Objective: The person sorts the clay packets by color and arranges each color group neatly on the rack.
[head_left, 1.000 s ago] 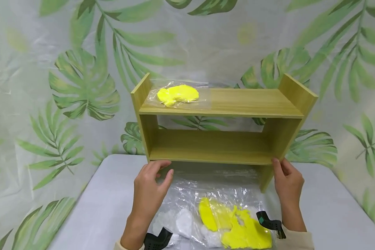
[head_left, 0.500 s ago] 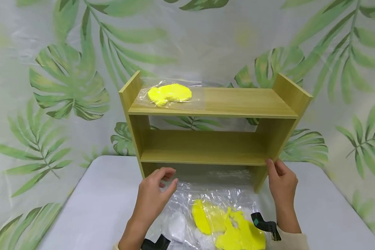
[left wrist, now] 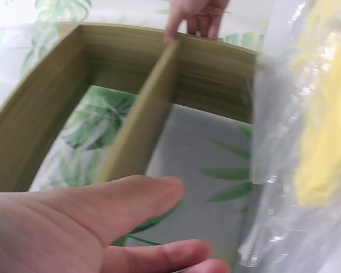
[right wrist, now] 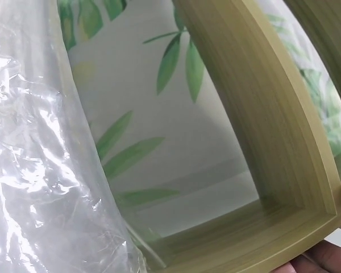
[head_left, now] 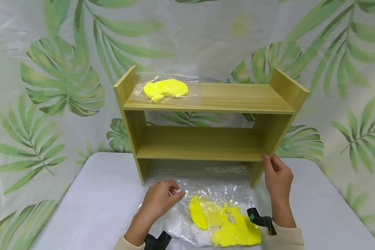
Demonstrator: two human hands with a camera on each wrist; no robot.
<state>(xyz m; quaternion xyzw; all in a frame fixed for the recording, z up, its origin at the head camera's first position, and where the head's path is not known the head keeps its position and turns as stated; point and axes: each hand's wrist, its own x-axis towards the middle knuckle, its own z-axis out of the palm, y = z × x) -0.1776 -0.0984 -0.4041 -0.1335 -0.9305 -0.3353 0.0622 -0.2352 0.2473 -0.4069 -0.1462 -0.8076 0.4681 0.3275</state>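
A small two-tier wooden shelf [head_left: 203,133] stands upright on the table. My right hand [head_left: 278,177] grips its right side panel [right wrist: 273,244] beside the lower board, thumb at the front edge and fingers on the outer side. Off the shelf, my left hand [head_left: 160,199] hovers above the plastic bags with relaxed fingers and holds nothing. In the left wrist view its thumb [left wrist: 142,199] is apart from the fingers. A clear bag with a yellow lump [head_left: 167,88] lies at the left of the top board. In front of the shelf lies a clear bag with larger yellow pieces [head_left: 237,229].
White lumps in clear plastic [head_left: 175,222] lie left of the yellow pieces, partly behind my left wrist. The pale table [head_left: 90,201] extends to both sides. A leaf-patterned sheet [head_left: 206,41] hangs behind the shelf. Each wrist wears a black camera mount.
My left hand has left the lower left of the shelf, moving right and down toward the bags. My right hand keeps its grip on the side panel. The head view has shifted slightly.
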